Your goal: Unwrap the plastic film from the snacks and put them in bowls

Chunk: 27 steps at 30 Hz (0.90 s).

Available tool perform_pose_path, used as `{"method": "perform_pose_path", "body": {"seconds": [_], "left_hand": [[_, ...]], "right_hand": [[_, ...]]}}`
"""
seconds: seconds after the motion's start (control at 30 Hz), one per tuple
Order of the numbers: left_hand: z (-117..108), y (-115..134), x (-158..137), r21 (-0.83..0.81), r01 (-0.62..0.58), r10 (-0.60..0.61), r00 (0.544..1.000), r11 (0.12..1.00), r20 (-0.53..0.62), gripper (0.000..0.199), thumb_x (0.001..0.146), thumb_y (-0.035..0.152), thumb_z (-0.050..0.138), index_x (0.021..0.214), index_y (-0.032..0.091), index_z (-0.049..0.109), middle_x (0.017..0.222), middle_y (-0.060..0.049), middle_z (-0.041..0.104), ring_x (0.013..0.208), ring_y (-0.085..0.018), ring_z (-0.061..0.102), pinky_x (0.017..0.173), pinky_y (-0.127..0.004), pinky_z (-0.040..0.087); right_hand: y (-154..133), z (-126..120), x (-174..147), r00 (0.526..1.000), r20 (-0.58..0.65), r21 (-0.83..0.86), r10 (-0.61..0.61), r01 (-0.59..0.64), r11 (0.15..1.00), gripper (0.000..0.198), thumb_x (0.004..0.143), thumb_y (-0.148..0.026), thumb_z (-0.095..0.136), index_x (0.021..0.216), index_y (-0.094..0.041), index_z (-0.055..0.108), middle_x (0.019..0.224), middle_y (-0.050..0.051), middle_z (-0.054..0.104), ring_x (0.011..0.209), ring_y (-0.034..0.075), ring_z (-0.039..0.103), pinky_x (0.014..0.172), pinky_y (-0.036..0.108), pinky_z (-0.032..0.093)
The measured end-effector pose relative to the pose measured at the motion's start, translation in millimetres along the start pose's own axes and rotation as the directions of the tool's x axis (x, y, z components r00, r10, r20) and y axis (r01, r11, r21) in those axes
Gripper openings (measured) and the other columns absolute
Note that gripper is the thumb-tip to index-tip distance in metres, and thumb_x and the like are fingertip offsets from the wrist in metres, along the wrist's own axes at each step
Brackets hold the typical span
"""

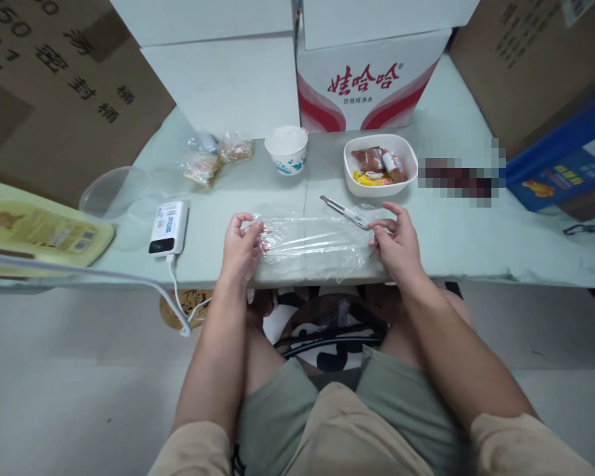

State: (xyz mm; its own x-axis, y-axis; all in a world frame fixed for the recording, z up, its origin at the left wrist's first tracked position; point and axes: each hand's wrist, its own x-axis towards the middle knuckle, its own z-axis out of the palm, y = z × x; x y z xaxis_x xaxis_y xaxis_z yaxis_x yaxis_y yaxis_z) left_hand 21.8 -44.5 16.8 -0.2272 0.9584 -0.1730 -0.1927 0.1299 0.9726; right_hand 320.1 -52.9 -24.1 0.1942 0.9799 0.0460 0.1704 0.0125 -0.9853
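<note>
A clear plastic film point(312, 241) is stretched flat between my two hands near the table's front edge. My left hand point(242, 244) pinches its left end between thumb and fingers. At the right end, my right hand point(395, 241) closes thumb and fingers on the film, with the index finger raised. A slim silver and white utility knife point(344, 211) lies slantwise just beyond the film, its lower end close to my right fingertips. Farther back stand a white paper cup point(287, 151) with a blue pattern and a white bowl point(381, 188) holding several wrapped snacks point(381, 164).
Several wrapped packets point(218, 155) and a round clear lid point(114, 192) lie at the left. A white power bank point(168, 228) with a cable lies nearby, beside a yellow bottle point(39, 228). White cartons point(371, 86) and brown boxes point(69, 59) line the table's back and sides.
</note>
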Motion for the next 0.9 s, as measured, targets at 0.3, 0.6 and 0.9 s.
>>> {"method": "perform_pose_path", "body": {"seconds": [0.3,0.6,0.9], "left_hand": [[-6.2,-1.6,3.6,0.042,-0.007,0.01,0.998,0.999,-0.065,0.041,0.073,0.035,0.076,0.098,0.025,0.045,0.069,0.006,0.065,0.04,-0.006,0.051,0.037,-0.014,0.033],[-2.2,1.6,-10.1,0.097,-0.095,0.086,0.991,0.991,0.099,0.05,0.077,0.03,0.076,0.119,0.03,0.049,0.078,0.002,0.07,0.045,-0.01,0.058,0.044,-0.02,0.042],[-11.5,-2.9,-5.8,0.116,-0.227,0.209,0.966,0.967,0.15,0.026,0.071,0.03,0.077,0.092,0.019,0.066,0.087,-0.003,0.069,0.056,-0.011,0.063,0.049,-0.022,0.047]], "right_hand": [[5.6,-5.1,7.7,0.996,-0.093,0.016,0.01,-0.008,1.0,0.041,0.084,-0.026,0.059,0.124,-0.03,0.055,0.104,0.003,0.07,0.067,0.014,0.058,0.064,0.031,0.053],[11.4,-5.2,0.1,0.996,0.092,-0.075,-0.016,0.023,0.997,0.072,0.081,-0.041,0.071,0.146,-0.032,0.041,0.102,0.005,0.071,0.078,0.02,0.063,0.075,0.041,0.056],[-8.0,-8.4,-1.9,0.995,0.062,0.057,-0.081,0.078,0.995,0.054,0.084,-0.045,0.065,0.135,-0.033,0.054,0.107,0.004,0.07,0.067,0.015,0.059,0.066,0.034,0.054]]}}
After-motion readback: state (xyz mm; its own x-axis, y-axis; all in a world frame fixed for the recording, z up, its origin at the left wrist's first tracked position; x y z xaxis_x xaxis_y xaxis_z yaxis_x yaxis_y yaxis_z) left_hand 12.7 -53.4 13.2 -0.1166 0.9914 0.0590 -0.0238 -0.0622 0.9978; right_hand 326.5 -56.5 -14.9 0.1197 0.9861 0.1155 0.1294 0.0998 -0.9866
